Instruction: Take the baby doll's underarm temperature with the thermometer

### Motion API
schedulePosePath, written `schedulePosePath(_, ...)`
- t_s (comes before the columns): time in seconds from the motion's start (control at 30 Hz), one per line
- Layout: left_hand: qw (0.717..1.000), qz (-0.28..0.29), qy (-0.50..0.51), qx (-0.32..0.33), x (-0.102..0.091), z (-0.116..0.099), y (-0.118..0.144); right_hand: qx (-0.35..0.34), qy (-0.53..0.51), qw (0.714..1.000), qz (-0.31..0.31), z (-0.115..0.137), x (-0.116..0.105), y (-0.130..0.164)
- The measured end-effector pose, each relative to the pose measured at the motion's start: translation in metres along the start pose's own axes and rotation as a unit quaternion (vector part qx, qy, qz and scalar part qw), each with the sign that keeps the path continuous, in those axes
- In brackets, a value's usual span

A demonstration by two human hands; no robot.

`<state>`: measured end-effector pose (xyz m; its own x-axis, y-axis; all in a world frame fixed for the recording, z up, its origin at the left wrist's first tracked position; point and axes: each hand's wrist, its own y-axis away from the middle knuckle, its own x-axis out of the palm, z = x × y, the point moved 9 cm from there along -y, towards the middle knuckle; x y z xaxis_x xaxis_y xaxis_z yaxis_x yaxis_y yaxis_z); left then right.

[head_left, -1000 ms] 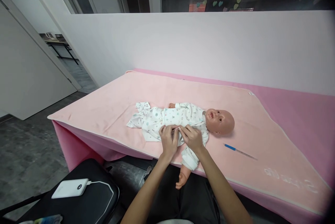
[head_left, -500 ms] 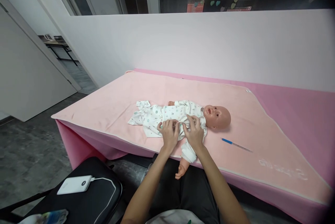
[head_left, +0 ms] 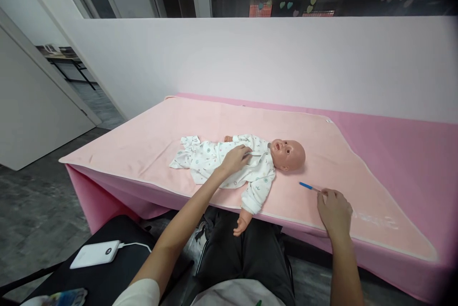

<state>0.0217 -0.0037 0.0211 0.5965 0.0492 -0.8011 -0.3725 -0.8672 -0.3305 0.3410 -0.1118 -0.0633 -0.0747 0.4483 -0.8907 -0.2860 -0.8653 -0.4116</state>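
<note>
A bald baby doll [head_left: 289, 155] lies on its back, its head to the right. It wears a white patterned baby gown [head_left: 205, 155], and one bare forearm hangs over the near edge. My left hand [head_left: 236, 159] lies across the doll's chest, fingers closed on a raised edge of the gown's front. To the right of the doll, my right hand [head_left: 335, 208] has its fingertips closed around the stem of a slim blue-ended stick [head_left: 306, 185], which resembles a thermometer. The stick rests on the blanket, its far end hidden under that hand.
A peach blanket [head_left: 143, 127] covers much of the pink-draped table [head_left: 400, 141]. A white power bank [head_left: 95, 254] with a cable sits on a black chair [head_left: 121, 229] at lower left. The white wall [head_left: 250, 58] stands behind the table.
My right hand has left the gown and moved right to the blue-ended stick. My left hand has shifted up over the chest. The gown's near sleeve and front lie flatter.
</note>
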Motion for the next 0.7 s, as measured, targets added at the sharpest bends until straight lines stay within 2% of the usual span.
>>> schedulePosePath(0.03, 1.000, 0.002, -0.008, -0.029, -0.001, 0.008, -0.006, -0.007, -0.010, 1.000, 0.022, -0.002, -0.001, 0.002)
schedulePosePath(0.1, 0.996, 0.010, -0.019, -0.090, -0.006, 0.028, -0.018, 0.022, -0.048, 0.998, 0.044, -0.006, -0.011, 0.004)
schedulePosePath(0.13, 0.994, 0.012, -0.024, -0.106, -0.011, 0.035, -0.025, 0.049, -0.076, 0.995, 0.039, -0.007, -0.020, 0.005)
schedulePosePath(0.2, 0.991, 0.013, -0.040, -0.125, -0.020, 0.044, -0.039, 0.094, -0.145, 0.985, -0.012, 0.000, -0.045, 0.002)
schedulePosePath(0.27, 0.989, 0.010, -0.063, -0.132, -0.030, 0.043, -0.051, 0.077, -0.219, 0.969, -0.084, 0.027, -0.073, -0.007)
schedulePosePath(0.3, 0.989, 0.006, -0.073, -0.132, -0.034, 0.039, -0.055, 0.038, -0.252, 0.962, -0.102, 0.049, -0.083, -0.015)
schedulePosePath(0.37, 0.988, -0.006, -0.100, -0.117, -0.042, 0.025, -0.062, -0.062, -0.287, 0.951, -0.100, 0.103, -0.094, -0.032)
schedulePosePath(0.43, 0.985, -0.017, -0.150, -0.083, -0.049, 0.007, -0.065, -0.148, -0.269, 0.950, -0.046, 0.158, -0.088, -0.050)
schedulePosePath(0.5, 0.978, -0.019, -0.203, -0.052, -0.053, -0.006, -0.065, -0.191, -0.218, 0.957, 0.016, 0.201, -0.072, -0.067)
schedulePosePath(0.57, 0.972, -0.017, -0.231, -0.031, -0.054, -0.013, -0.061, -0.177, -0.158, 0.970, 0.047, 0.225, -0.055, -0.084)
schedulePosePath(0.7, 0.968, -0.013, -0.249, 0.003, -0.050, -0.019, -0.050, -0.133, -0.051, 0.984, 0.102, 0.249, -0.028, -0.107)
